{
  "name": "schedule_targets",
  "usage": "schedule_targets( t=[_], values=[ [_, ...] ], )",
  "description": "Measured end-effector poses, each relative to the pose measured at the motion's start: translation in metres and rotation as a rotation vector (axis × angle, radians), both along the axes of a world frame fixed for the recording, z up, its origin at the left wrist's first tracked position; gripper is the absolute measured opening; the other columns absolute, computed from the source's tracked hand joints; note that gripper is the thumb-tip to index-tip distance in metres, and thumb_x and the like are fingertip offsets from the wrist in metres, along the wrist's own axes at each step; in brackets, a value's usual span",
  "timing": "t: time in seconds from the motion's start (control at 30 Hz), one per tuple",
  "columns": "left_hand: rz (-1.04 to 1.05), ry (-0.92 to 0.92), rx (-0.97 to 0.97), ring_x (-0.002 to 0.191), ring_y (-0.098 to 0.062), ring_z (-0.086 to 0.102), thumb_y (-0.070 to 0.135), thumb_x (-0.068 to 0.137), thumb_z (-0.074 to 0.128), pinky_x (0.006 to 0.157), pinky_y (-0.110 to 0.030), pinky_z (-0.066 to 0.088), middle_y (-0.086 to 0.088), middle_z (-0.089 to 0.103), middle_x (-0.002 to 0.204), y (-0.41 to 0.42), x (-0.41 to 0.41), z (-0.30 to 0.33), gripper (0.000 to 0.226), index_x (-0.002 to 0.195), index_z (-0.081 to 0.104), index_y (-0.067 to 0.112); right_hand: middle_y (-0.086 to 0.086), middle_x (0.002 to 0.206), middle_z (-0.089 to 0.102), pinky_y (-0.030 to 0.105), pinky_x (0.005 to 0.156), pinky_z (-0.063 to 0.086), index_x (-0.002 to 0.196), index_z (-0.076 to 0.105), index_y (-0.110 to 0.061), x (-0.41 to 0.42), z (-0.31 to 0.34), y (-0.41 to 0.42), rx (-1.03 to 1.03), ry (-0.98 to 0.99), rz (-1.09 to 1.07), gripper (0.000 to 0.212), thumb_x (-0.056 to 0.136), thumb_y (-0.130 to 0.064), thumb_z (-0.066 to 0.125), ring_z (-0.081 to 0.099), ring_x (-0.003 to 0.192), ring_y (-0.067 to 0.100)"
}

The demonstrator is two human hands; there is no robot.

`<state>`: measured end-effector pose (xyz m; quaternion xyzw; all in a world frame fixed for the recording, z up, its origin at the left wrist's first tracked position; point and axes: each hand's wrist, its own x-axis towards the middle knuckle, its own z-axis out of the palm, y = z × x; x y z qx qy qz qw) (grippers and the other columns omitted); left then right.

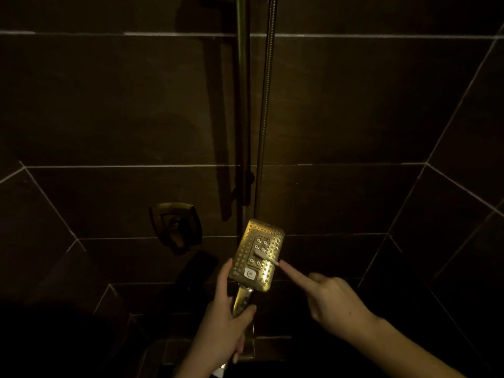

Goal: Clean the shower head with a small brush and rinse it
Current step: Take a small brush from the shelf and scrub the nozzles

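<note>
Left hand (223,320) grips shower head (259,252) handle; right hand (335,298) presses brush (266,258).

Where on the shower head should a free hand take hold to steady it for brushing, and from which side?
Grip the shower head by its narrow handle below the flat face, coming from underneath and the left, as the left hand does. The handle is slim enough to wrap, and that leaves the nozzle face open to the small brush in the right hand.

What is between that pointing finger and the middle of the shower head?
In the head view, a small brush bridges it: the right hand drives it with the forefinger, bristle end on the shower head nozzle panel. The left hand grips the handle.
</note>
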<state>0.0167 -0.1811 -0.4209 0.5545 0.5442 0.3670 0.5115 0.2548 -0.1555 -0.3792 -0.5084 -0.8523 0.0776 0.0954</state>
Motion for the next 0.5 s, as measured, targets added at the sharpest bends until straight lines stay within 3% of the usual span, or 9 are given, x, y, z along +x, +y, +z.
schedule_targets(
  t=[0.13,0.27,0.4,0.5],
  values=[
    [-0.018,0.033,0.014,0.048,-0.021,0.063,0.011,0.095,0.067,0.043,-0.029,0.05,-0.002,0.062,0.135,-0.002,0.001,0.002,0.1,0.14,0.005,0.075,-0.007,0.091,0.052,0.021,0.066,0.045,0.134,-0.031,-0.058,0.005,0.009,0.011,0.061,0.076,-0.13,0.093,0.095,-0.02,0.044,0.054,0.07,0.007],
    [-0.015,0.054,0.033,0.047,-0.02,0.062,0.009,0.095,0.067,0.043,-0.029,0.049,-0.003,0.067,0.129,-0.002,-0.004,-0.002,0.099,0.144,0.006,0.07,0.001,0.114,0.058,0.03,0.081,0.05,0.138,-0.028,-0.055,-0.011,-0.004,-0.009,-0.05,-0.037,0.058,0.092,0.095,-0.02,0.045,0.061,0.087,0.017],
    [-0.025,0.051,0.015,0.045,-0.022,0.06,0.008,0.096,0.065,0.04,-0.028,0.047,0.0,0.071,0.12,-0.008,-0.008,-0.002,0.097,0.142,0.008,0.072,-0.002,0.103,0.057,0.024,0.071,0.048,0.134,-0.03,-0.055,0.003,0.002,0.016,0.044,0.017,-0.145,0.09,0.095,-0.019,0.043,0.059,0.076,0.012],
    [-0.028,0.061,0.013,0.045,-0.022,0.06,0.009,0.096,0.065,0.04,-0.028,0.048,0.0,0.073,0.114,-0.009,-0.011,-0.004,0.096,0.145,0.008,0.068,0.001,0.107,0.057,0.03,0.076,0.05,0.135,-0.032,-0.056,-0.005,-0.005,0.007,-0.03,-0.05,-0.017,0.095,0.093,-0.019,0.045,0.061,0.081,0.017]
  ],
)
